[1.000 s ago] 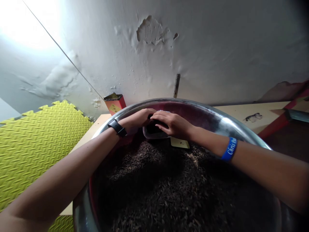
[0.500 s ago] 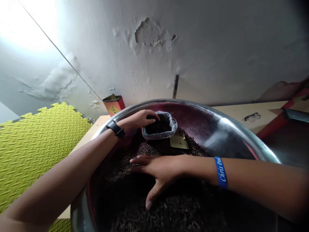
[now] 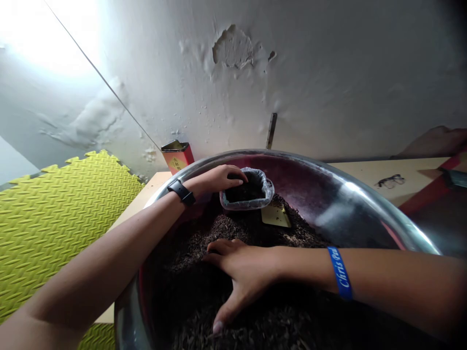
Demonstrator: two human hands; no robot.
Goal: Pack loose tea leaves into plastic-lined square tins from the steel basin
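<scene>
A large shiny metal bowl [image 3: 392,206] holds a heap of dark loose tea leaves [image 3: 226,231]. At its far side sits a small rectangular container [image 3: 248,204] lined with clear plastic, with dark leaves inside. My left hand [image 3: 222,178], with a black watch at the wrist, grips this container by its left rim, fingertips curled over inside. Over the leaves nearer to me, my right hand [image 3: 244,272] is spread wide, its thumb down at the leaves and nothing held. A gold metal lid [image 3: 276,216] with a few leaf bits lies on the heap beside the container.
An open red tin [image 3: 177,158] stands behind the bowl at left. Eyeglasses [image 3: 390,182] lie on the pale wooden table [image 3: 359,170] to the right, near a red box [image 3: 425,194]. Yellow foam matting [image 3: 62,218] is at left; a peeling wall [image 3: 310,82] rises behind.
My right hand has shifted slightly toward me and lower over the leaves, its thumb reaching nearer. The left hand stays at the container's rim. The whole view has shifted a little.
</scene>
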